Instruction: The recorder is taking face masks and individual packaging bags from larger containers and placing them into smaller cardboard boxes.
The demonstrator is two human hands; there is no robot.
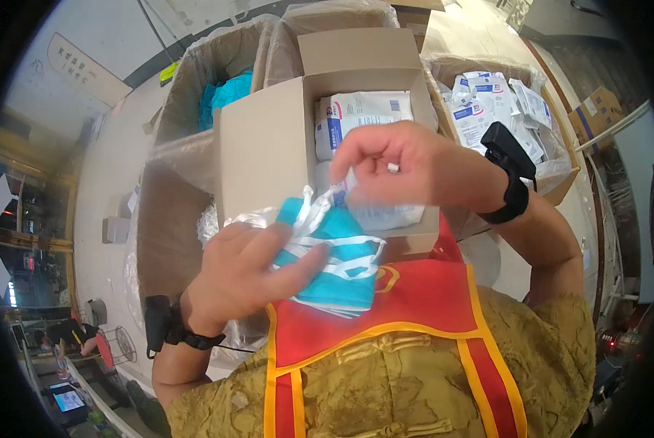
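My left hand (257, 266) is closed around a stack of teal pieces (341, 288) that look like face masks, its thumb lying across the front. White straps (349, 252) run loosely over the top piece and bunch into a knot at its upper edge. Above the stack, my right hand (396, 164) is curled and slightly blurred. Its thumb and forefinger appear to pinch a raised strap end, and a small white bit shows within the curled fingers. Behind both hands stands an open cardboard box (261, 139) holding white and blue packages (367, 113).
A plastic-lined carton (177, 102) at the far left holds teal items (228, 91). Another carton (560, 157) on the right is full of white and blue packets (480, 109). Nearer on the left stands a lined carton (170, 226) with clear plastic inside. A closed brown box (595, 109) sits farther right.
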